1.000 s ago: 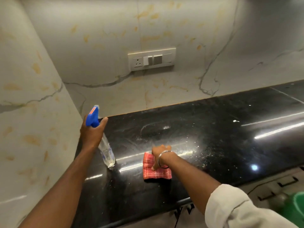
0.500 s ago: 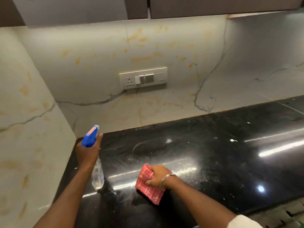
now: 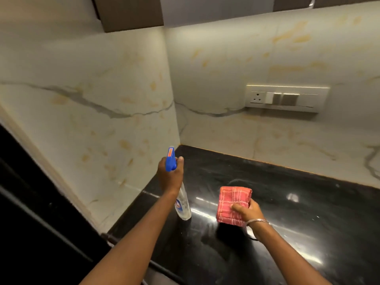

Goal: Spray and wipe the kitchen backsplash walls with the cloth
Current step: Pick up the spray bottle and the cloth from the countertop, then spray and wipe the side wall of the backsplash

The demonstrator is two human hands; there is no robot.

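Marble walls take up most of what I'm looking at. The side wall (image 3: pixel 92 130) runs from 9 to 11 o'clock and the back wall (image 3: pixel 246 58) from 12 to 3, meeting in a corner around 12. Both have grey veins and yellowish blotches. The glossy black counter (image 3: pixel 287 212) fills 3 to 6, streaky with glare. Dark cabinets (image 3: pixel 131 13) hang along the top at 12. A socket plate (image 3: pixel 285 98) sits on the back wall at 2.

Near center, my left hand (image 3: pixel 170 177) is wrapped round the neck of the bottle (image 3: pixel 183 204), blue head up, nozzle aimed at 12. Can't tell if its base touches the counter.

At 3 o'clock from the bottle, my right hand (image 3: pixel 247 210) pinches the folded red checked cloth (image 3: pixel 233 204) over the counter, thumb on top, other fingers hidden behind it. There's a thin bangle (image 3: pixel 258 221) on that wrist.
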